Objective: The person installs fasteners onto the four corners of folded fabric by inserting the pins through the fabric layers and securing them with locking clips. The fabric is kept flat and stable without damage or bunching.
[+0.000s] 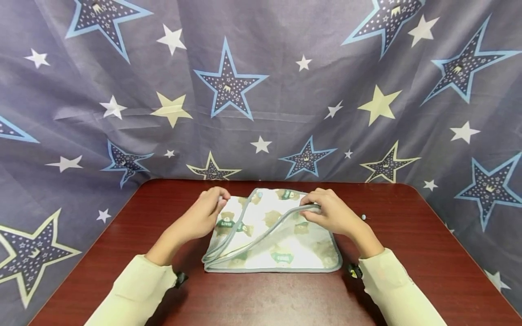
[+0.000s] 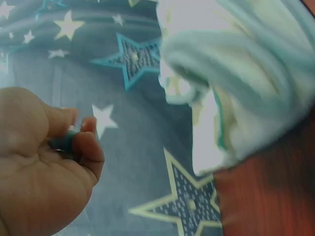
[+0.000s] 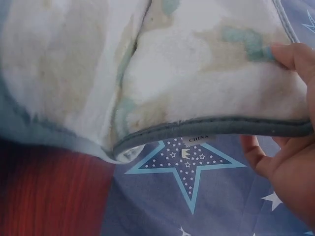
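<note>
Cloth (image 1: 281, 260) beside left hand (image 1: 202, 214), which pinches a teal object (image 2: 63, 142), seems mid-fold; right hand (image 1: 329, 210) grips its edge (image 3: 216, 127), which likely needs laying flat next.

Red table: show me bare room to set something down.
Bare table lies left of the left sleeve, right of the right sleeve, and between them in front of the cloth. The middle is crowded: cloth, left hand and right hand; a small pale object lies right of the right hand.
</note>
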`<action>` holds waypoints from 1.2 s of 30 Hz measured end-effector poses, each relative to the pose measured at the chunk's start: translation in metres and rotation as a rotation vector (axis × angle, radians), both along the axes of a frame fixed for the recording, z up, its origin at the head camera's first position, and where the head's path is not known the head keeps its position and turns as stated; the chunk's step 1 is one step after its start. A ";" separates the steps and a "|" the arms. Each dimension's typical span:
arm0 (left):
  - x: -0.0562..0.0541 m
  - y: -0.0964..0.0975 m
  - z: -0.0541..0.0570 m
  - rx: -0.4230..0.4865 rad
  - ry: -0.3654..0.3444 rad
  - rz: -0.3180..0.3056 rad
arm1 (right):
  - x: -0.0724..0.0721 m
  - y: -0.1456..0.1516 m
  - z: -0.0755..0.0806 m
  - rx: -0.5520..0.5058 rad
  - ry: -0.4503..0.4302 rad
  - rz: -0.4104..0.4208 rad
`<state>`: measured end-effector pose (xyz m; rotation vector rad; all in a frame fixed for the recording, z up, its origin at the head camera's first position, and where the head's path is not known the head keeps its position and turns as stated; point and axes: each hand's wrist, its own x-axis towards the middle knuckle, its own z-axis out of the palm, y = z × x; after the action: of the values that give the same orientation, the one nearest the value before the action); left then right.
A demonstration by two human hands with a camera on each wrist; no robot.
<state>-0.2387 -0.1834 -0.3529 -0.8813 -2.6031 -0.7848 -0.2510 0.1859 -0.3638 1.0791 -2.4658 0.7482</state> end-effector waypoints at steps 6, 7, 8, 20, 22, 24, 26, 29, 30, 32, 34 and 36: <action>-0.010 0.035 0.002 0.093 -0.066 -0.030 | 0.002 -0.001 0.003 0.024 -0.014 -0.005; -0.011 0.041 0.001 0.125 -0.078 -0.031 | 0.002 -0.001 0.003 0.024 -0.015 -0.004; -0.013 0.047 0.001 0.160 -0.095 -0.029 | 0.002 -0.001 0.003 0.026 -0.015 -0.002; -0.028 0.110 -0.005 0.504 -0.335 -0.023 | 0.002 -0.001 0.007 0.020 -0.001 0.023; -0.030 0.119 -0.008 0.586 -0.430 -0.017 | 0.002 -0.002 0.007 0.023 0.003 0.029; -0.030 0.127 -0.009 0.684 -0.533 -0.008 | 0.002 -0.002 0.007 0.022 0.007 0.034; -0.031 0.135 -0.010 0.790 -0.625 -0.004 | 0.002 -0.002 0.007 0.021 0.012 0.038; -0.031 0.146 -0.010 0.898 -0.711 0.007 | 0.003 -0.001 0.007 0.022 0.009 0.031; -0.031 0.149 -0.010 0.921 -0.722 0.005 | 0.003 -0.001 0.007 0.022 0.008 0.028; -0.031 0.155 -0.011 0.952 -0.741 0.005 | 0.003 -0.001 0.007 0.023 0.011 0.023; -0.031 0.159 -0.012 0.966 -0.752 0.002 | 0.003 -0.001 0.007 0.021 0.017 0.022; -0.032 0.163 -0.014 0.979 -0.770 -0.006 | 0.003 -0.001 0.007 0.018 0.024 0.023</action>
<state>-0.2705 -0.0205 -0.3666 -0.2889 -2.1664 -2.4514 -0.2478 0.1847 -0.3570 1.1184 -2.4486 0.7173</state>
